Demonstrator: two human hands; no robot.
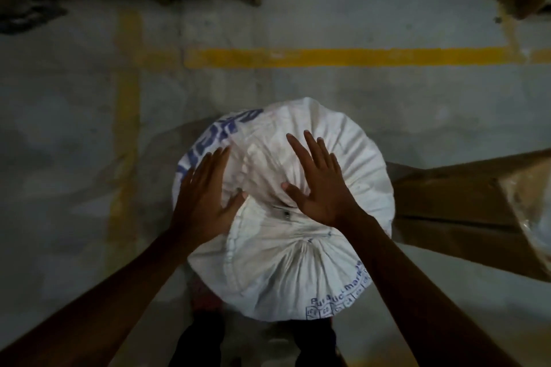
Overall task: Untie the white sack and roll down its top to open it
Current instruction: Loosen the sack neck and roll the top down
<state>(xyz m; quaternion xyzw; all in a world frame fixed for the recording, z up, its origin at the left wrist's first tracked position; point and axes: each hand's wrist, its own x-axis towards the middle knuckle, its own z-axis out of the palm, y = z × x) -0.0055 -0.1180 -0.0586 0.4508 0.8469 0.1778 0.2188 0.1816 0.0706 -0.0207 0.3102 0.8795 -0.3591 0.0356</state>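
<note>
Dim, soft light, murky corners, slight blur throughout, wide-angle bending at the frame edges, no glare.

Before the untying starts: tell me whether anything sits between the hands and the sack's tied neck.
Nothing visible does. The left hand and right hand are spread open over the white sack, either side of its gathered neck. The cardboard box stands off to the right.

White sack [298, 262] (blue lettering), grey floor [74, 158] striped with yellow lines [343, 57].
</note>
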